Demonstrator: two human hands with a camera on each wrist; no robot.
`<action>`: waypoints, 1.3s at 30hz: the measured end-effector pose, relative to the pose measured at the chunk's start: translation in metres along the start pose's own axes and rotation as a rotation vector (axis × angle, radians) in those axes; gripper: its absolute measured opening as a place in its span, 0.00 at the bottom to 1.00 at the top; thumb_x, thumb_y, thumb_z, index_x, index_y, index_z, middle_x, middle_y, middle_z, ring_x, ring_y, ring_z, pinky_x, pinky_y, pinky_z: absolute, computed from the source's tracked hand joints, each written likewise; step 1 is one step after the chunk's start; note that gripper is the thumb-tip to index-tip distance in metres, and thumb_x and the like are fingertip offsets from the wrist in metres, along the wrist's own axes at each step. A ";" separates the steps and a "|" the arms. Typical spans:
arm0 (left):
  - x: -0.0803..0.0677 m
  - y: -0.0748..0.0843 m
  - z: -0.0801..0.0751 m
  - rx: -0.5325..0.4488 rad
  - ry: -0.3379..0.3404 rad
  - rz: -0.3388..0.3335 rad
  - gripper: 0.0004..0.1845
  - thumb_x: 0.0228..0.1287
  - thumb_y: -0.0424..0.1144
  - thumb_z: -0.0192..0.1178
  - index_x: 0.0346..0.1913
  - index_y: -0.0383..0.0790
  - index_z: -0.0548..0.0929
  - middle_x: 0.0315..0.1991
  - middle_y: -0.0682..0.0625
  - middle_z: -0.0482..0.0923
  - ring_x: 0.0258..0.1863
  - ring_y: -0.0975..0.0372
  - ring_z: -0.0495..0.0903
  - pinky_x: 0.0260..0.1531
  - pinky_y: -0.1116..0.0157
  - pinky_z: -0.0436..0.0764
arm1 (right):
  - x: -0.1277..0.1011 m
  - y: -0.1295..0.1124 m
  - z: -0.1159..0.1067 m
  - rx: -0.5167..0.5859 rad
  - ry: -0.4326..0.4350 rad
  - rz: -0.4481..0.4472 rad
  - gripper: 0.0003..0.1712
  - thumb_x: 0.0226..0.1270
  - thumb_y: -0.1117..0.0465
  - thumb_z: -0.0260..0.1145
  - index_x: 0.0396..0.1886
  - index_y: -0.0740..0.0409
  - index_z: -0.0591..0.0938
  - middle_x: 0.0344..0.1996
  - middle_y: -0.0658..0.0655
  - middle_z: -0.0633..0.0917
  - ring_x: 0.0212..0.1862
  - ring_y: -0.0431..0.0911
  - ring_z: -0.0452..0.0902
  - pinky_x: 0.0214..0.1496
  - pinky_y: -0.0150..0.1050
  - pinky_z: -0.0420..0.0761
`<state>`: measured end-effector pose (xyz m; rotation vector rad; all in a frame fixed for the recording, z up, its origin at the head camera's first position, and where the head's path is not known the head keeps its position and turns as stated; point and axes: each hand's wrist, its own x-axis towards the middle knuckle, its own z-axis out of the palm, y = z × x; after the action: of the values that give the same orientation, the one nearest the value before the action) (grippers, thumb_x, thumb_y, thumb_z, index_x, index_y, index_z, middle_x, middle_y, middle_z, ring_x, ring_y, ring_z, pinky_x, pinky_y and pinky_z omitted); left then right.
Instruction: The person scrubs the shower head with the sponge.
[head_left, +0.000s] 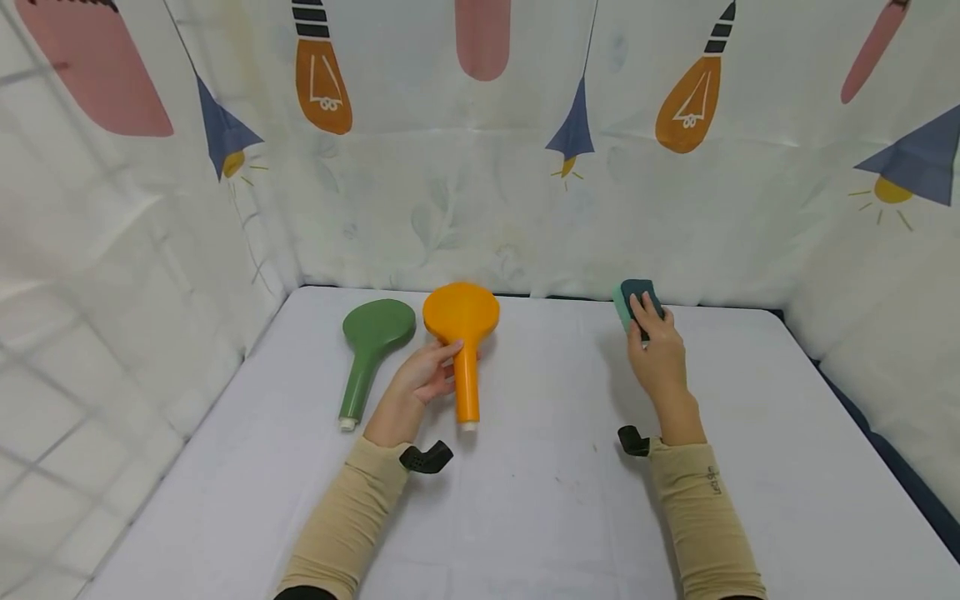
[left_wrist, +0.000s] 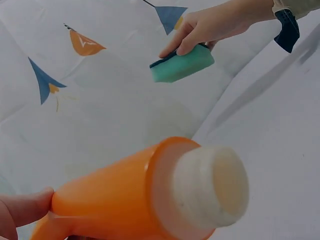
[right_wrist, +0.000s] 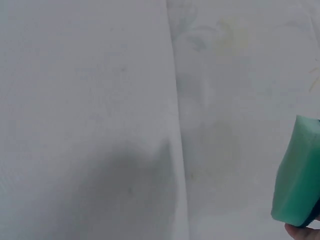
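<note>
Left hand (head_left: 422,377) curled round the handle of the orange shower head (head_left: 462,337), thumb and fingers wrapping the shaft just below the round face. Long axis running from the face at the far end, near the back curtain (head_left: 480,192), to the white threaded end pointing back toward the person; in the left wrist view that end (left_wrist: 212,187) fills the foreground, a fingertip pressed to the orange shaft at lower left. Seemingly lying on or just above the white table (head_left: 540,500); cannot tell whether lifted. Right hand (head_left: 658,354) well apart to the right, fingers and thumb pinching a sponge (head_left: 636,304), teal body with a dark scouring layer, held up near the back edge of the table and the curtain. In the left wrist view, sponge (left_wrist: 182,64) clear of the cloth, dark side up under the fingers; in the right wrist view only a teal edge (right_wrist: 298,172) at the right border. So: sponge to the right of the orange face and about level with it, with bare table between. Right hand the nearer to the sponge, left hand the nearer to the handle. Green shower head (head_left: 371,350) lying flat just left of the orange one, parallel, untouched.
</note>
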<state>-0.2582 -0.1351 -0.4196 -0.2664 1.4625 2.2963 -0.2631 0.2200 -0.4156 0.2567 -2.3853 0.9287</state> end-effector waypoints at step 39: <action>0.018 -0.013 -0.021 0.056 0.046 -0.081 0.29 0.83 0.38 0.49 0.78 0.32 0.56 0.52 0.41 0.80 0.47 0.55 0.82 0.41 0.61 0.82 | -0.007 0.065 -0.039 -0.205 -0.660 0.474 0.35 0.83 0.58 0.50 0.81 0.64 0.50 0.78 0.74 0.37 0.71 0.86 0.30 0.64 0.82 0.48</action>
<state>-0.2696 -0.1452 -0.4457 -0.3578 1.5083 2.1956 -0.2644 0.2939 -0.4321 -0.1142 -3.2205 0.8781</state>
